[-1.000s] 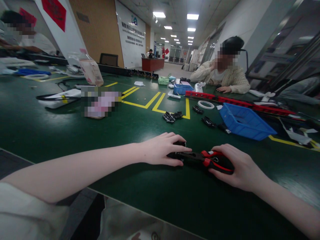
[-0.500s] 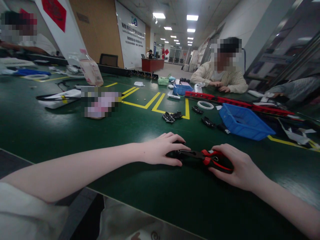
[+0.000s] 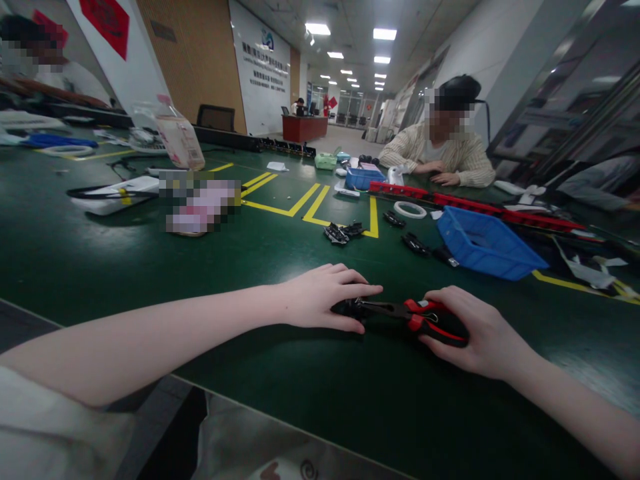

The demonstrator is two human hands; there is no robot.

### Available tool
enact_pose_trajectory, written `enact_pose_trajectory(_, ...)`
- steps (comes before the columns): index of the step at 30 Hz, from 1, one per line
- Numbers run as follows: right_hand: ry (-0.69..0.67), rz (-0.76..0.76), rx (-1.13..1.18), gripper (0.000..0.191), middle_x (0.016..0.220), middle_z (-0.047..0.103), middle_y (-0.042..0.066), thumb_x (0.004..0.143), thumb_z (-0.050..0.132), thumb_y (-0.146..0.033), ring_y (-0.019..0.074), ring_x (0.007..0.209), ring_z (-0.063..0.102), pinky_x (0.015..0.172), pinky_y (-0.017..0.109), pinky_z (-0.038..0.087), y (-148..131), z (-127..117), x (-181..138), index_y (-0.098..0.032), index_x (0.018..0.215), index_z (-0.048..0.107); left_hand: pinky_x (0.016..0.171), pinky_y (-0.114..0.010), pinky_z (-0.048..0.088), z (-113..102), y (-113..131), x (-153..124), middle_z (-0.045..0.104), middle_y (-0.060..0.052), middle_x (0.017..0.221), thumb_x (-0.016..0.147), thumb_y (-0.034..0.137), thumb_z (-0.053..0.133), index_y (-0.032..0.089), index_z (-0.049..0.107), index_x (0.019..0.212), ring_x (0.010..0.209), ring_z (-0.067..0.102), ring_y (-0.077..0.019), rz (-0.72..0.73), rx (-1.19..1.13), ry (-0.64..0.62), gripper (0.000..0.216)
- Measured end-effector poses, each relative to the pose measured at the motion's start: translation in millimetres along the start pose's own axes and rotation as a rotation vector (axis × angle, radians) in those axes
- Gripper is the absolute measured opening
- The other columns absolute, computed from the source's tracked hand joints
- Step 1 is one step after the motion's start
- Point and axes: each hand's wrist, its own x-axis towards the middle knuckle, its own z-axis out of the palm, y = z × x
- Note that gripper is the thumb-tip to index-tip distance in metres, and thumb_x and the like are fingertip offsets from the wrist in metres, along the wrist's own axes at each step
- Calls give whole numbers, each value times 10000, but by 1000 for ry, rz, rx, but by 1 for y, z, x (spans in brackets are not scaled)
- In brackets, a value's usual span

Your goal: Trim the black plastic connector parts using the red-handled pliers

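Note:
My right hand [image 3: 473, 330] is wrapped round the red and black handles of needle-nose pliers [image 3: 415, 315], low over the green table. The jaws point left and meet a small black part [image 3: 350, 307], whose kind I cannot make out. My left hand [image 3: 333, 298] grips that black part from above, with the thumb on the near side and the fingers on the far side. Much of the part is hidden under the palm. Beyond my hands lie loose black plastic pieces [image 3: 337, 233] with a silvery, broken-looking surface.
To the right stands a blue bin [image 3: 490, 243], with a white ring [image 3: 410, 210] and red rails [image 3: 467, 205] behind it. A phone [image 3: 205, 208], a bottle [image 3: 181, 140] and a white device [image 3: 117, 195] occupy the left. Across the table sits a person [image 3: 440, 143] with hands on the tabletop.
My hands and the pliers hold almost the same place. The view has shifted very slightly. The person across the table has moved their hands a little.

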Motion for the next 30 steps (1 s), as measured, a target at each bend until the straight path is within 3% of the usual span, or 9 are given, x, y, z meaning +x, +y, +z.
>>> enact_pose_trajectory(7, -1, -24, -20, 375, 931, 620, 88, 766, 648, -383, 214, 797, 615, 641, 330, 534, 0, -1, 0, -185, 1062, 532, 964, -382, 399, -10, -3, -4, 495, -118, 1339, 846, 545, 581, 184, 445, 1368, 1179, 489, -270, 31, 81, -74, 648)
enact_pose_trajectory(14, -11, -51, -31, 371, 916, 604, 87, 784, 627, -392, 206, 789, 595, 646, 329, 521, -2, -1, 1, -175, 1062, 513, 1015, -413, 380, -21, -6, -8, 337, -144, 1476, 877, 361, 529, 163, 387, 1403, 1228, 457, -288, 118, 110, -150, 580)
enact_pose_trajectory(21, -16, -32, -9, 369, 925, 611, 91, 782, 632, -400, 215, 801, 603, 658, 342, 524, -2, 0, 1, -183, 1056, 514, 895, -349, 437, -18, -7, -7, 524, -128, 1281, 921, 323, 496, 159, 488, 1315, 1072, 523, -244, 106, 180, -131, 427)
enact_pose_trajectory(25, -8, -4, 4, 375, 927, 625, 91, 775, 628, -415, 227, 796, 622, 653, 351, 528, -1, -3, 1, -190, 1055, 522, 873, -356, 440, -19, -6, -7, 523, -136, 1249, 927, 415, 479, 146, 485, 1315, 1031, 531, -247, 107, 198, -142, 472)
enact_pose_trajectory(30, -23, 8, 45, 375, 938, 648, 69, 766, 632, -411, 231, 793, 648, 653, 350, 536, 1, -10, -1, -212, 1065, 525, 853, -332, 441, -19, -5, -7, 548, -124, 1187, 947, 324, 432, 147, 517, 1268, 1002, 538, -225, 89, 211, -141, 376)
